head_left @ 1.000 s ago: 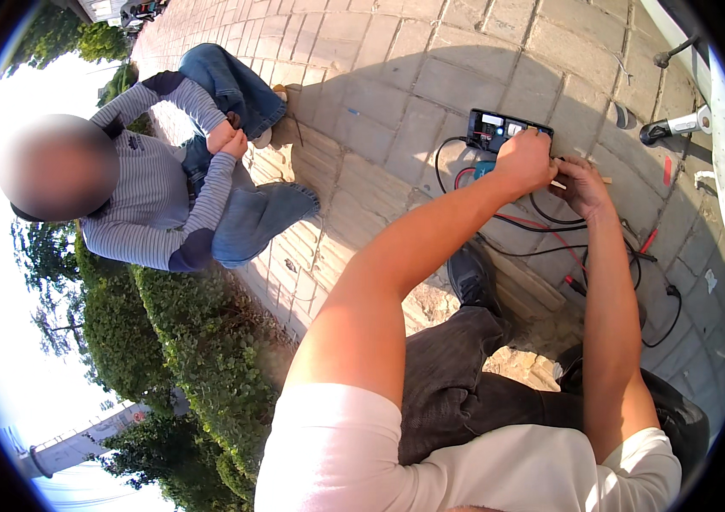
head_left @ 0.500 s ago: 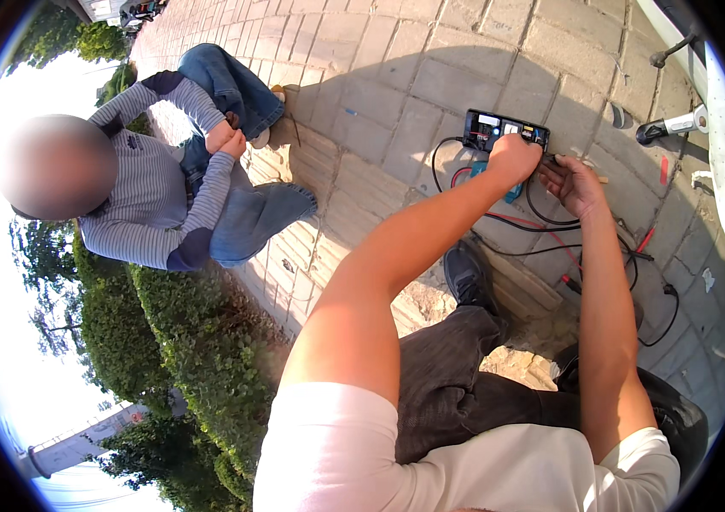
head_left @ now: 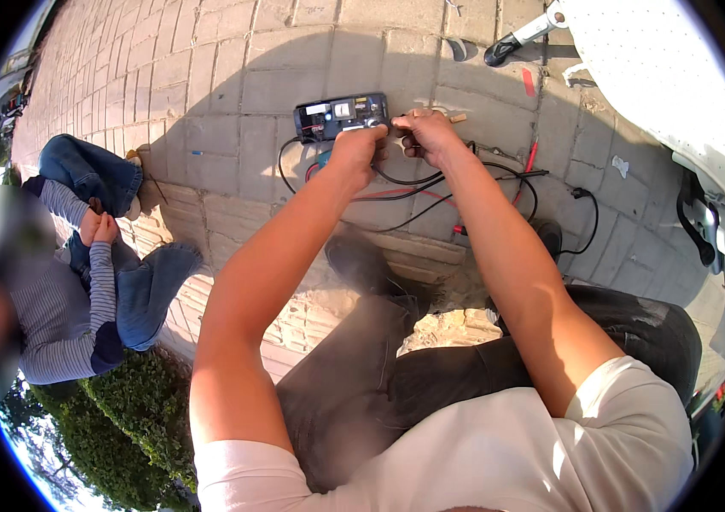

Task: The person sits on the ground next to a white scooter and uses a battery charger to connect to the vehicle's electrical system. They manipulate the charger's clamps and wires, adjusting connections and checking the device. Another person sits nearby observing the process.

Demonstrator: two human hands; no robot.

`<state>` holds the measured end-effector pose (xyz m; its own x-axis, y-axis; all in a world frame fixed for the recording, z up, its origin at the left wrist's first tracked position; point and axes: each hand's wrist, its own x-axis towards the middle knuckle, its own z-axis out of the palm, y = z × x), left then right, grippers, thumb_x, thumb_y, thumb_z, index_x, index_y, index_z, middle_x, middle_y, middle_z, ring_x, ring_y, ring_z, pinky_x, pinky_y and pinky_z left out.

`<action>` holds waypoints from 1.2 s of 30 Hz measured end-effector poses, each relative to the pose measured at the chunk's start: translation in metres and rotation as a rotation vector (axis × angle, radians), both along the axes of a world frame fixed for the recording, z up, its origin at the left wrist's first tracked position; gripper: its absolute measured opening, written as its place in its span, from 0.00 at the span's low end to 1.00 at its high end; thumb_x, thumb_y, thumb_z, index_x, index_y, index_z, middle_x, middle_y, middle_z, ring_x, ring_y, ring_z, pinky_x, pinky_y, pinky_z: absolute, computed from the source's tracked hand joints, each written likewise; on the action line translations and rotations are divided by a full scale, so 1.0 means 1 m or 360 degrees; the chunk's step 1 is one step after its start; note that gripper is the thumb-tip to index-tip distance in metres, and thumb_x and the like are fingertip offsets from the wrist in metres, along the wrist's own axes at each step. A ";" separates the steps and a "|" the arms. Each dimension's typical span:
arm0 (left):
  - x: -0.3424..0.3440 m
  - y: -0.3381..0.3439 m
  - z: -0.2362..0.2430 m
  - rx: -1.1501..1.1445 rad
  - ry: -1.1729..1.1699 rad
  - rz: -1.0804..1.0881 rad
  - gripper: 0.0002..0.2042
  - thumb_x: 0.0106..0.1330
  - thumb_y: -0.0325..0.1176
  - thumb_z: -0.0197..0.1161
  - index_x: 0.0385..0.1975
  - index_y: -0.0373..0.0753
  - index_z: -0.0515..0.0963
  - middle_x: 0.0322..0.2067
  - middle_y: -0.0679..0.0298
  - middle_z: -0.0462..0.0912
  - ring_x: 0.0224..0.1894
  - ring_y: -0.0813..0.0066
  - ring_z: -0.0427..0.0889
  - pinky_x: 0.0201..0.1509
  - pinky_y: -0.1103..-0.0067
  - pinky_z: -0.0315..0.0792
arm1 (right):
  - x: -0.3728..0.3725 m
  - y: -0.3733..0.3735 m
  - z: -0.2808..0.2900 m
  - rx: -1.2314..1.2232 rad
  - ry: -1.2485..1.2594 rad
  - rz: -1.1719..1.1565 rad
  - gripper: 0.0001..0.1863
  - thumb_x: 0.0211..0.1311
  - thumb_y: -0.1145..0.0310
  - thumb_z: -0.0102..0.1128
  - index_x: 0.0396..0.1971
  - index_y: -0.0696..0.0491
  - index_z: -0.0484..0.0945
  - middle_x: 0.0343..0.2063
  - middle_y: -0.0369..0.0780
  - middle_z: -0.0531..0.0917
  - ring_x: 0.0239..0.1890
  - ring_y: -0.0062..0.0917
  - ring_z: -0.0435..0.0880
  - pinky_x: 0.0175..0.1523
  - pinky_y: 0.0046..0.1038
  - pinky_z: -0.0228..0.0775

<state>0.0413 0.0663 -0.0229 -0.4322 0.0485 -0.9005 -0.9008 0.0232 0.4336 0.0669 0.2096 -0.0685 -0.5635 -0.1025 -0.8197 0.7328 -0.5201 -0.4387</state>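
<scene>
A black open-cased device (head_left: pixel 315 122) with small components and light labels lies on the paving in front of me. My left hand (head_left: pixel 355 152) is at its lower right corner, fingers curled closed on something hidden. My right hand (head_left: pixel 429 135) is just right of the device, fingertips pinched around something small I cannot make out. A teal object (head_left: pixel 322 160) is partly hidden left of my left hand. Black cables (head_left: pixel 594 226) and red leads (head_left: pixel 531 156) lie around and beneath my hands. A small tan strip (head_left: pixel 458 118) lies beyond my right hand.
A seated person (head_left: pixel 51 316) in striped sleeves is at my left beside green shrubs (head_left: pixel 123 427). A white dotted vehicle body (head_left: pixel 652 77) with a stand (head_left: pixel 524 34) fills the upper right. My legs are bent below my arms on the stepped paving (head_left: pixel 183 213).
The view has swung, so the device and other person appear farther left, and more of the white vehicle shows. My hands remain at the device's right end, now a little more apart.
</scene>
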 end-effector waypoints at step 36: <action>-0.020 -0.033 0.041 0.0260 0.0780 -0.0127 0.07 0.66 0.29 0.57 0.37 0.31 0.74 0.34 0.60 0.79 0.33 0.73 0.79 0.38 0.76 0.77 | -0.020 -0.027 0.042 -0.0248 0.0573 -0.0072 0.07 0.60 0.71 0.61 0.36 0.57 0.77 0.28 0.37 0.84 0.27 0.21 0.83 0.35 0.22 0.77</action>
<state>0.0210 0.0334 0.0179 -0.7901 0.2218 -0.5714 -0.5895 -0.0196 0.8075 0.0472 0.1824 -0.0268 -0.8190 -0.1785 -0.5453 0.5211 -0.6290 -0.5768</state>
